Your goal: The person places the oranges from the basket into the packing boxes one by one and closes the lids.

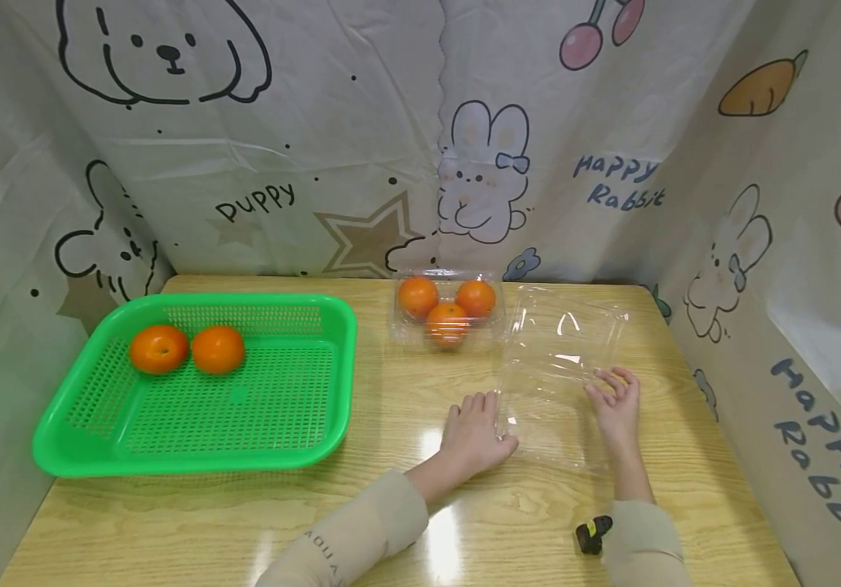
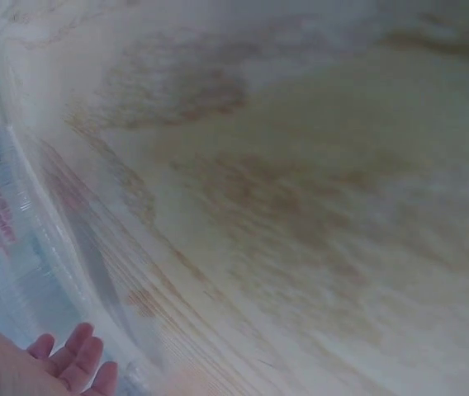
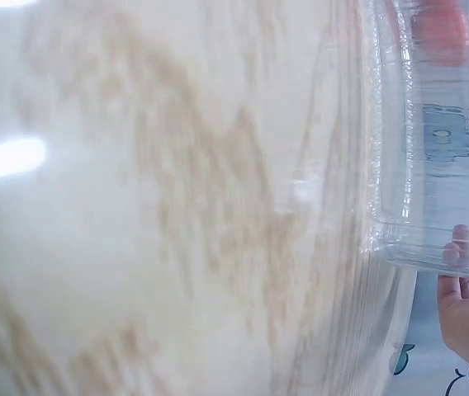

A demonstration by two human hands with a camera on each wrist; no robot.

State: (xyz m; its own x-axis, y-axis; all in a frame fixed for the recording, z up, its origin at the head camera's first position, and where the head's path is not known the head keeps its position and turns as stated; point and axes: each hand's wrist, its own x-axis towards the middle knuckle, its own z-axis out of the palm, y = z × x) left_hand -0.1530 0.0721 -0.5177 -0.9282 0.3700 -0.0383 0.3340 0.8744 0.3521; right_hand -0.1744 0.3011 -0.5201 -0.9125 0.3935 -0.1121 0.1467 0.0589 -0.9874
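A clear plastic clamshell box [image 1: 548, 420] lies on the table with its lid [image 1: 567, 330] folded back toward the far side. My left hand [image 1: 473, 436] is at the box's left side, its fingers extended along the edge and the thumb spread toward the near corner. On the other side, my right hand [image 1: 617, 408] touches the box's right edge near the hinge, fingers loosely bent. In the right wrist view, the fingertips [image 3: 461, 235] show at the clear wall. Left of the hands stands a green plastic basket [image 1: 347, 391] with two oranges [image 1: 159, 349] in it.
Behind the hands, a second clear clamshell box [image 1: 398, 326] holds three oranges [image 1: 448, 324]. A small black object [image 1: 593, 535] with a yellow mark lies beside the right sleeve. Printed cloth [image 1: 361, 147] surrounds the wooden table [image 1: 391, 408] at the back and sides.
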